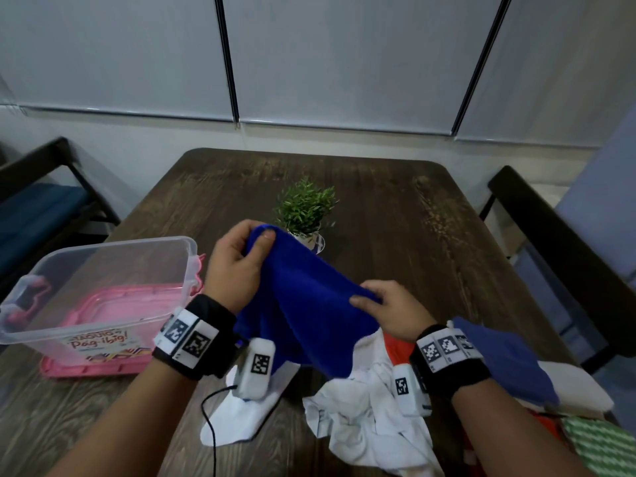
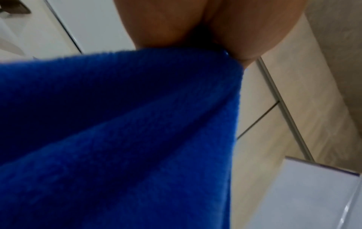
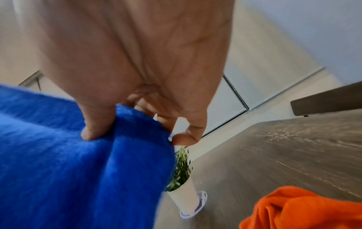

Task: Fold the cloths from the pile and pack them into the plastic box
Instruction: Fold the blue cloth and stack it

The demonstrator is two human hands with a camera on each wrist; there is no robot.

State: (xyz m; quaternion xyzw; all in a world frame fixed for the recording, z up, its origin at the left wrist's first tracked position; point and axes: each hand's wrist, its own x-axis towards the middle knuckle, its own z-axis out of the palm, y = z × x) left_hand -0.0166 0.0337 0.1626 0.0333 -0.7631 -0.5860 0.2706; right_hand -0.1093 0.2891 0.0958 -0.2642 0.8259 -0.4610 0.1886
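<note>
At centre frame of the head view, above the wooden table point(image 1: 395, 215), both hands hold one blue cloth point(image 1: 303, 304) lifted clear of the tabletop. Left hand point(image 1: 237, 263): raised, upper of the two, thumb and fingers pinching a bunched corner at the cloth's top edge; forearm enters from lower left. Left wrist view confirms: fingers point(image 2: 160, 26) clamp the blue fabric, which fills most of that frame. Right hand point(image 1: 389, 311): lower and to the right, thumb on top, fingers tucked under, gripping the cloth's right edge. Right wrist view shows the thumb pressed into the pile and the fingers curled behind the fold. The cloth sags in a slope from upper left to lower right between the two grips.

Counts. Plastic box point(image 1: 103, 290): one, clear, open, at left of frame, sitting on one pink lid point(image 1: 86, 368); no cloth visible inside. Pile point(image 1: 447, 407) at lower right on the table: white cloth point(image 1: 371, 418), orange cloth point(image 3: 301, 209), a second blue cloth point(image 1: 506, 363), one green-patterned piece point(image 1: 602, 445) at the frame edge; exact number in the pile cannot be told, since layers overlap. One further white piece point(image 1: 234, 421) lies at lower centre. Potted plant point(image 1: 306, 208): one, just behind the held cloth. Wrist bands with markers: one per wrist.
</note>
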